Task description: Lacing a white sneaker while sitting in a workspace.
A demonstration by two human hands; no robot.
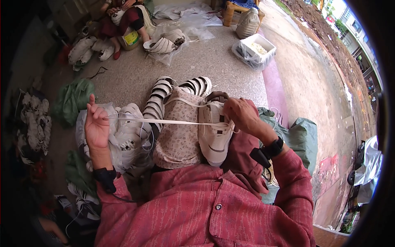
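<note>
A white sneaker point(216, 138) with a perforated tongue lies toe toward me on my right thigh, beside a cushion with a small floral print point(179, 136). From its eyelets a flat white shoelace point(164, 121) runs taut leftward to my left hand point(98, 125). That hand is raised palm up, the lace caught in its curled fingers and the index finger pointing up. My right hand point(245, 117) is closed at the sneaker's right upper edge, near the eyelets. Its fingertips are partly hidden, and whether they pinch lace or shoe is unclear.
White shoes in clear plastic point(129, 127) lie left of my lap. Striped shoe uppers point(158, 99) sit beyond the cushion. Green bags point(74, 101) lie at left and another green bag point(302, 138) at right. A plastic-lined white tub point(255, 51) stands farther off. Another person point(123, 20) sits at far left.
</note>
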